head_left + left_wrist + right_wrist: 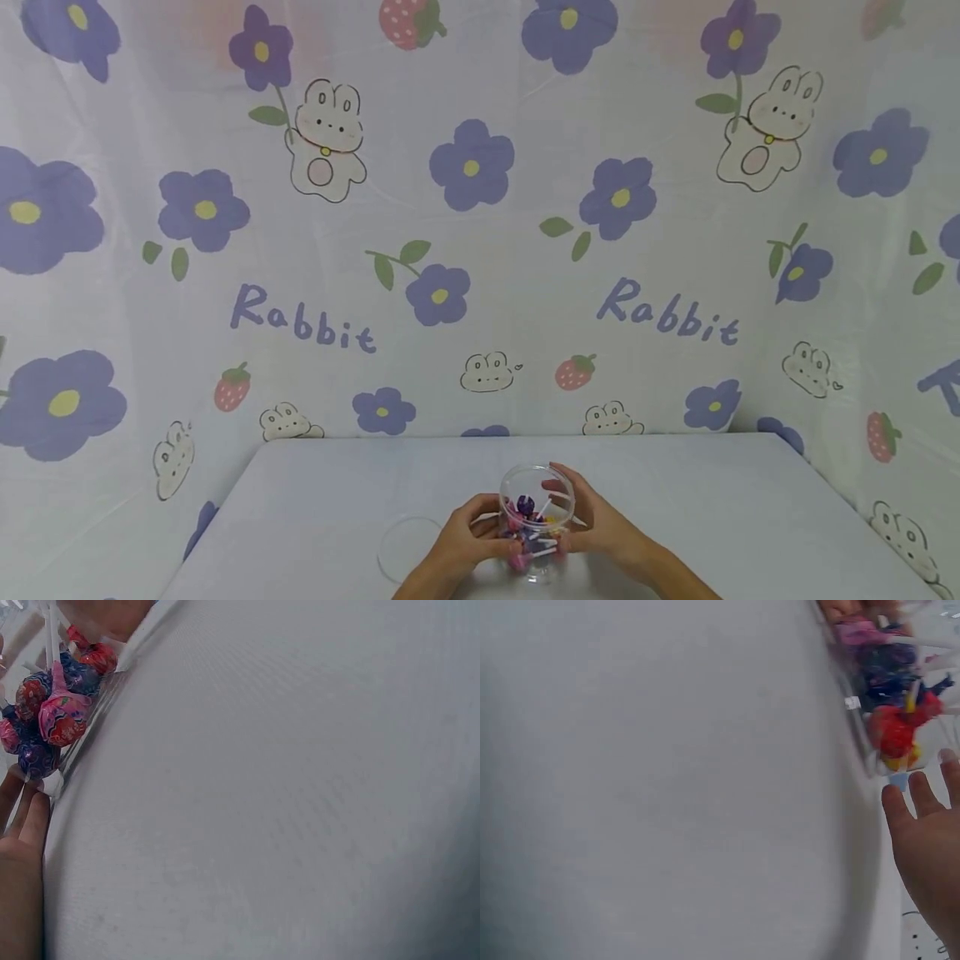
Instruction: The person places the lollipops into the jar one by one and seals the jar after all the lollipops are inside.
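A clear round jar (537,575) of wrapped lollipops (525,505) is between both hands near the table's front, its round mouth visible. My left hand (461,540) grips the jar's left side, thumb in front. From the right, my right hand (609,527) holds it with the thumb at the front and fingers reaching behind. Pink, red and dark blue wrappers (64,718) show through the wall in the left wrist view. A red wrapper (892,731) lies near the right fingertips in the right wrist view. Fingers behind the jar are partly hidden.
A clear round lid (382,554) lies flat on the white table (315,492), left of the jar and partly behind the left hand. A curtain (517,250) printed with rabbits, flowers and strawberries hangs behind the table and along both sides.
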Demonstrator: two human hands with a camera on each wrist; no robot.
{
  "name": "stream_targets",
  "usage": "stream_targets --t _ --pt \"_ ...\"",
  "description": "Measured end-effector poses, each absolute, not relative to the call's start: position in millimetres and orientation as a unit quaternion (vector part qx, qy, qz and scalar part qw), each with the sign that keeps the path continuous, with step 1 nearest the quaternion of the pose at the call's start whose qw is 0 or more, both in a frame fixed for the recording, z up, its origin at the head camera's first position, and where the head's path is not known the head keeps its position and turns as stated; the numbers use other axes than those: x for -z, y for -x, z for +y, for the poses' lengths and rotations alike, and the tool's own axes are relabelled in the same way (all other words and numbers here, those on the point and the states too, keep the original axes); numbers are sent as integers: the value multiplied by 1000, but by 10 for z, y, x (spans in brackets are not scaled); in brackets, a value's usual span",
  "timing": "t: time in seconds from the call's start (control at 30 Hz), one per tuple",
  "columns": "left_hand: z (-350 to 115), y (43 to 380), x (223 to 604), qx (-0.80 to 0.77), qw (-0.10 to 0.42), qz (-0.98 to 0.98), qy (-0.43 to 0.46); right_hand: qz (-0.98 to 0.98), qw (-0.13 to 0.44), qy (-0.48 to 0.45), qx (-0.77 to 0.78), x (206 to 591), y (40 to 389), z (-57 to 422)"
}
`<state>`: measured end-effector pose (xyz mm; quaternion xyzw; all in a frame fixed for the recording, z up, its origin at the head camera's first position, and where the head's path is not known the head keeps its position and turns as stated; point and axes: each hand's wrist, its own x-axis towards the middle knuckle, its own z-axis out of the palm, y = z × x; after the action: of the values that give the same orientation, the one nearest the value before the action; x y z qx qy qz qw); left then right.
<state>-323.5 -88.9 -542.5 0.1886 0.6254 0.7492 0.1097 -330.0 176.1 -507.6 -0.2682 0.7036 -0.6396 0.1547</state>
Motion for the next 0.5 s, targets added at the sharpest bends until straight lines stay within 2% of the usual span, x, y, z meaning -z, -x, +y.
stream_targets --t 0.5 --pt "-853 3160 5360 -736 93 642 -192 754 141 255 588 5232 3234 1635"
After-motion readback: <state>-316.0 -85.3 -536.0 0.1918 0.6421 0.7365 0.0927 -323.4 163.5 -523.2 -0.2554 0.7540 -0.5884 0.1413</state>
